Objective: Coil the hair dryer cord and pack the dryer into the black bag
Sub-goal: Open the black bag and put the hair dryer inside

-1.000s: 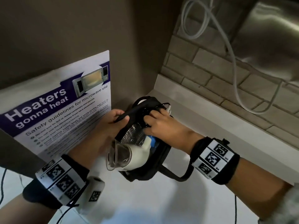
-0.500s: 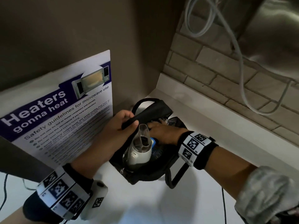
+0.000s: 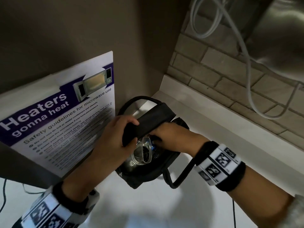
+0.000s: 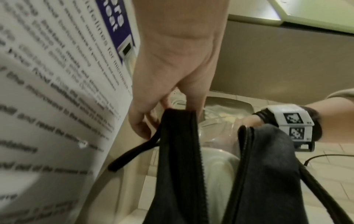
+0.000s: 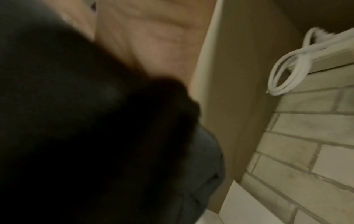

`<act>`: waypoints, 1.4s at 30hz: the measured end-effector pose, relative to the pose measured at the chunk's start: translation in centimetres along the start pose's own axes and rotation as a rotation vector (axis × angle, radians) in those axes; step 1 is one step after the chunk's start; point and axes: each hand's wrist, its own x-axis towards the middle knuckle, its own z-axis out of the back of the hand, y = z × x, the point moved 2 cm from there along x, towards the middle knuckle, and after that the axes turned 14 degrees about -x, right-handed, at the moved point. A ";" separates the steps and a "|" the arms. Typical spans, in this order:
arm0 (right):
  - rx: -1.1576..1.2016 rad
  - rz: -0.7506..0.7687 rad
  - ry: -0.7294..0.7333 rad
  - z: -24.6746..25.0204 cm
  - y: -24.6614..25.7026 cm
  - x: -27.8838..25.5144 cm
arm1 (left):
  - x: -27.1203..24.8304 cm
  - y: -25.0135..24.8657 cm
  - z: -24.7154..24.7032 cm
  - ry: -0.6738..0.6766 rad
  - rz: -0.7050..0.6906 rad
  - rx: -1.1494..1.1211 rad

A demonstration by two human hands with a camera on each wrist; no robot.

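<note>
The black bag stands open on the white counter, in the corner by the wall. My left hand grips the bag's upper flap and holds the mouth open; the left wrist view shows its fingers pinching the black edge. The hair dryer sits inside the bag with its clear nozzle pointing up and out. My right hand reaches into the bag, fingers curled down on the dryer's body, tips hidden under the flap. The cord is out of sight. The right wrist view shows mostly dark bag fabric.
A microwave safety poster leans against the wall just left of the bag. A raised white ledge and a brick wall run along the right, where a white cable hangs. The bag's strap loops onto the counter.
The dryer has gone from lying across the bag's mouth to sitting deeper inside, nozzle turned upward. My right hand has followed it in, and my left hand has kept hold of the flap.
</note>
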 end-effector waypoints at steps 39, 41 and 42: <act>0.455 -0.185 -0.447 4.1 2.0 -5.5 | -5.3 -0.6 1.0 -0.036 0.249 0.459; 0.459 -0.178 -0.443 3.9 2.3 -5.4 | -6.1 2.0 0.8 0.108 0.457 0.473; 0.464 -0.174 -0.439 3.8 2.4 -5.3 | -6.2 3.3 0.7 0.136 0.550 0.394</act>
